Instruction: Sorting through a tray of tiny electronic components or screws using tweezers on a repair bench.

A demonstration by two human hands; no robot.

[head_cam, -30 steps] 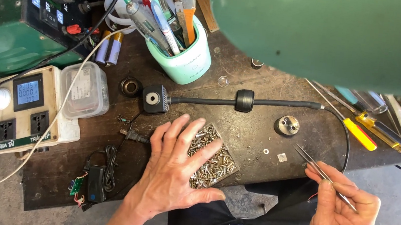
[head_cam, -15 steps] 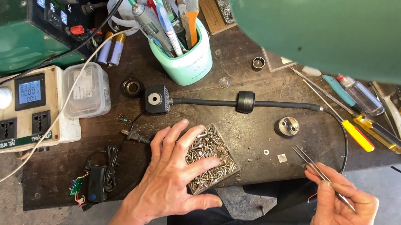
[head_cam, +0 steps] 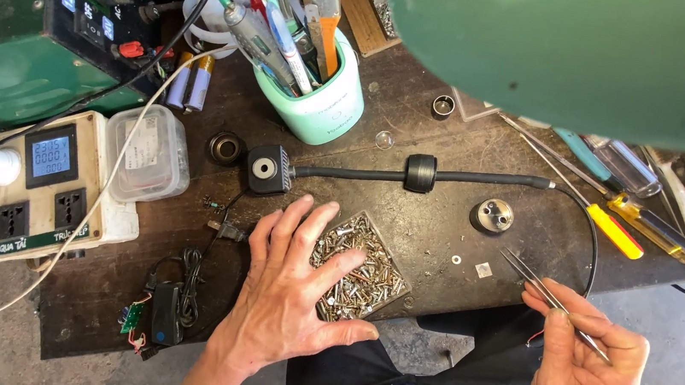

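Note:
My left hand lies flat on the dark workbench, fingers spread, with the fingertips resting on a small square tray of several loose silver screws. My right hand hovers at the bench's front right edge and pinches a pair of thin metal tweezers, tips pointing up and left. Near the tweezer tips lie a tiny washer and a small square chip. A round metal disc with holes sits just beyond them.
A black cable with a square head and a round bead crosses the bench. A mint cup of pens and brushes stands behind. A power meter socket box sits left, screwdrivers and pliers right, a green lamp shade overhead.
The view has shifted slightly. My left hand stays over the screw tray, its fingers a little more spread. My right hand keeps holding the tweezers in about the same spot.

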